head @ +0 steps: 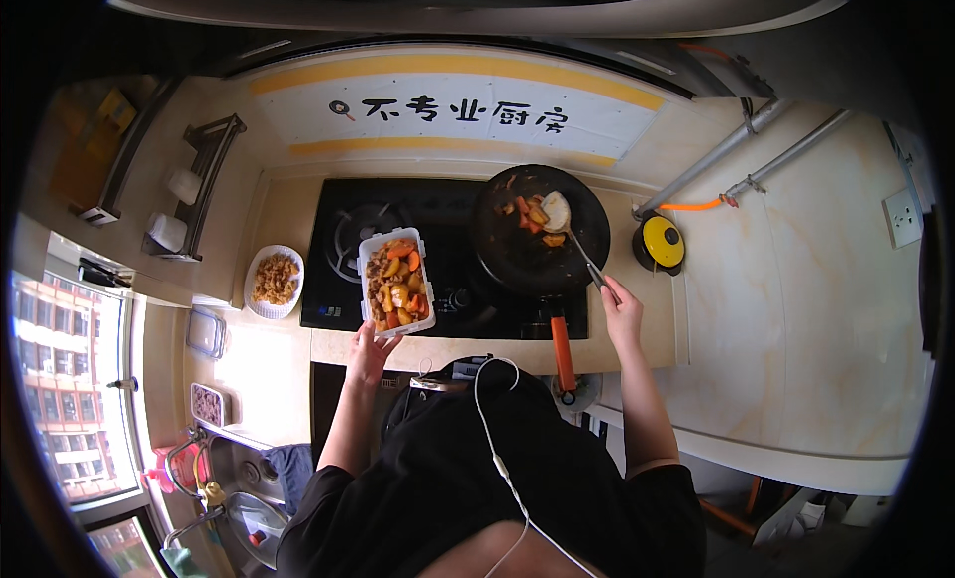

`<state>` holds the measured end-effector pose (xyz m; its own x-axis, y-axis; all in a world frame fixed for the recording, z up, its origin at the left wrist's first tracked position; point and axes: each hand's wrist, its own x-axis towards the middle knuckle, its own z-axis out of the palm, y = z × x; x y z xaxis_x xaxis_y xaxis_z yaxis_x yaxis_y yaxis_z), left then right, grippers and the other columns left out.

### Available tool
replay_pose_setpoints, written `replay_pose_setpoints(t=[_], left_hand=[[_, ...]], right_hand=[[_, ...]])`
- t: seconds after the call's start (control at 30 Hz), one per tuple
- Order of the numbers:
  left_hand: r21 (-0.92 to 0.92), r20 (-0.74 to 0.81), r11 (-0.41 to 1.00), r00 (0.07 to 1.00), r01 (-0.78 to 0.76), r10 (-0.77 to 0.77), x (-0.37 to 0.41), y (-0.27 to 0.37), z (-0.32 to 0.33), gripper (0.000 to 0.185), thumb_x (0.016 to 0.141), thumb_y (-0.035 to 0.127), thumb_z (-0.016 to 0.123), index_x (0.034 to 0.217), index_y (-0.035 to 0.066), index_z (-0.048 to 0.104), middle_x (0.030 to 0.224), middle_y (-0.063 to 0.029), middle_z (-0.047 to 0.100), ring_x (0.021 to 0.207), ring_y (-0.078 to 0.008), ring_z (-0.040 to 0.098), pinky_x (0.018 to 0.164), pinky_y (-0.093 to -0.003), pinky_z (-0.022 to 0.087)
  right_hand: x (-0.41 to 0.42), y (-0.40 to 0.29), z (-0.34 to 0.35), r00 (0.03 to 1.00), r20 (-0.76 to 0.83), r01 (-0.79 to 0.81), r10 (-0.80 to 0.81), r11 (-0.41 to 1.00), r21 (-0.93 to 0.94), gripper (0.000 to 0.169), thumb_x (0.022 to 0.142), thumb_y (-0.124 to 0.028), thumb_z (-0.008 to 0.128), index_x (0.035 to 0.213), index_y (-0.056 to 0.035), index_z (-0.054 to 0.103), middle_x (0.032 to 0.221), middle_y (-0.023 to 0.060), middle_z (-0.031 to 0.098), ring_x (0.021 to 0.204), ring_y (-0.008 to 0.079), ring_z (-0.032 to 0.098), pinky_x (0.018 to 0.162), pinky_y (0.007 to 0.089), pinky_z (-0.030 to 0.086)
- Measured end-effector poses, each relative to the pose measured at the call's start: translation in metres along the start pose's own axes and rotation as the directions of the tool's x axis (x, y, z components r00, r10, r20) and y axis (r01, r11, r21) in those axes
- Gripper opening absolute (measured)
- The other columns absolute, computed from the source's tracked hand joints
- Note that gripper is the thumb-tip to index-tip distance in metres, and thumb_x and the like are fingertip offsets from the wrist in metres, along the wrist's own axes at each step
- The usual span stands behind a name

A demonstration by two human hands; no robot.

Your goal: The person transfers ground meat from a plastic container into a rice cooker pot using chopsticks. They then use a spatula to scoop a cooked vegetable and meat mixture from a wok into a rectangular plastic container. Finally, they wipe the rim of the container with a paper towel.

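My left hand (367,358) grips the near end of a white plastic food container (365,306), held over the left side of the black gas cooktop (448,194). Carrot pieces, potato-like chunks and brown bits of meat (395,283) fill it. In my right hand (621,309) is the handle of a metal spatula (556,212), its blade resting among some leftover carrot and potato pieces (531,214) in a dark wok (515,261). The wok's orange-red handle (562,350) points toward me.
Left of the cooktop stands a white dish of browned food (274,278). A clear plastic lid (206,332) and a filled container (211,405) lie nearer the sink (242,458). A small pot with a yellow lid (660,238) is right of the wok, below metal pipes (716,156).
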<state>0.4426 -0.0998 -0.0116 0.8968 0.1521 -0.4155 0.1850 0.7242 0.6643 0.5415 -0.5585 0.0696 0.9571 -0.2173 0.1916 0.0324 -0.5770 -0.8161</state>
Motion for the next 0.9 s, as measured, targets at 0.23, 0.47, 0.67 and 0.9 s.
replay_pose_setpoints(t=[0.23,0.47,0.67,0.9], left_hand=[[-0.009,0.011,0.999,0.999,-0.038,0.038,-0.011,0.001,0.002,0.041,0.094,0.029,0.053,0.124,0.001,0.045,0.121,-0.0131,0.056,0.109,-0.0266,0.058,0.094,-0.0453,0.049],[-0.034,-0.018,0.997,0.998,-0.066,0.065,-0.018,0.001,-0.003,0.043,0.094,0.029,0.053,0.124,0.000,0.043,0.122,-0.0133,0.056,0.109,-0.0263,0.058,0.094,-0.0452,0.049],[-0.033,-0.059,0.997,0.996,-0.067,0.065,-0.024,-0.001,-0.009,0.045,0.092,0.030,0.055,0.123,-0.001,0.044,0.121,-0.0135,0.056,0.109,-0.0263,0.058,0.093,-0.0437,0.051],[-0.060,-0.046,0.997,0.997,-0.058,0.055,-0.027,-0.002,-0.004,0.044,0.092,0.029,0.056,0.123,0.001,0.045,0.123,-0.0129,0.055,0.111,-0.0263,0.058,0.094,-0.0448,0.049]], right_hand=[[0.014,-0.013,-0.011,0.981,0.043,0.189,-0.187,0.909,-0.371,0.025,0.088,-0.017,0.062,0.110,-0.0037,0.065,0.088,0.0138,0.069,0.076,0.0171,0.066,0.067,0.0279,0.049],[0.019,0.026,-0.002,0.999,-0.036,-0.038,0.039,0.998,0.048,0.026,0.090,-0.020,0.061,0.109,-0.0031,0.065,0.074,0.0051,0.064,0.064,0.0104,0.058,0.060,0.0245,0.047],[0.003,0.030,-0.007,0.833,0.293,-0.552,0.469,0.747,0.371,0.053,0.089,-0.038,0.060,0.131,-0.0079,0.046,0.088,0.0085,0.064,0.072,0.0151,0.061,0.066,0.0283,0.050],[-0.072,0.059,-0.026,0.561,0.583,-0.827,0.587,0.372,0.421,0.066,0.091,-0.052,0.050,0.134,-0.0037,0.035,0.107,0.0135,0.058,0.091,0.0231,0.063,0.075,0.0330,0.051]])
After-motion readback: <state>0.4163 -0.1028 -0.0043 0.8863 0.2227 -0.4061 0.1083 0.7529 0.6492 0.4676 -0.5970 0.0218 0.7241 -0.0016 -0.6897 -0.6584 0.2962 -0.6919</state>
